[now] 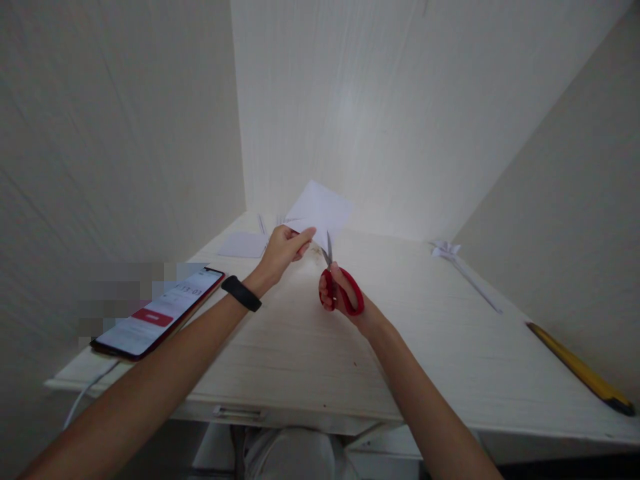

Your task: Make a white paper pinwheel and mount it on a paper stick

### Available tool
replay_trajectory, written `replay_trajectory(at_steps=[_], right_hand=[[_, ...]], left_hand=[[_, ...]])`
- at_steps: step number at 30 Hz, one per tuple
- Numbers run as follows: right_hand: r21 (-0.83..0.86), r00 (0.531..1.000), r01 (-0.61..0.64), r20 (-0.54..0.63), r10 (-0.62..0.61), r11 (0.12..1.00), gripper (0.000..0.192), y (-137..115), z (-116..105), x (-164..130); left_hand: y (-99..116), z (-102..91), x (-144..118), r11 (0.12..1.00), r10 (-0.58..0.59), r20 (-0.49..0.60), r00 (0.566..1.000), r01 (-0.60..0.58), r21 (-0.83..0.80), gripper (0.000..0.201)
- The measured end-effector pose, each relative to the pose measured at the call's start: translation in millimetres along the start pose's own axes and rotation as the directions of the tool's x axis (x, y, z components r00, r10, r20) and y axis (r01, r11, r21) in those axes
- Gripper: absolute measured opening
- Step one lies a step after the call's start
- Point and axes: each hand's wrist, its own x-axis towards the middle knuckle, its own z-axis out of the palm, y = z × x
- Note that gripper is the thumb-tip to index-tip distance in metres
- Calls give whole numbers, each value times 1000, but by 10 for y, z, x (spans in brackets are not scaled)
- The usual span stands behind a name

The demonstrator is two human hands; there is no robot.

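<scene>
A white sheet of paper (pixel 320 203) is pinched at its lower left edge by my left hand (pixel 285 251), thumb on top. It is held up over the desk, one corner pointing toward the back wall. My right hand (pixel 340 293) grips red-handled scissors (pixel 356 297) by the finger loops. Their blades are slightly apart and point up at the paper's near edge, just right of my left thumb. Whether the paper lies between the blades is hard to make out.
On the left lies a phone (pixel 160 313) with a white cable (pixel 90 390). Behind my left hand are a flat paper piece (pixel 243 245) and thin paper strips (pixel 262 223). A paper flower on a stick (pixel 465 270) and a yellow utility knife (pixel 580 367) lie right. Walls enclose the desk (pixel 280 360).
</scene>
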Motion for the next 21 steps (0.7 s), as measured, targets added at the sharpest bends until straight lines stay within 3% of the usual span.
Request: replay_trajectory(at_steps=[21], right_hand=[[37,997,19,68,-22,999,53,-73,51,-66]], left_hand=[[85,-27,4,978,-93,79,993,106,-182,51]])
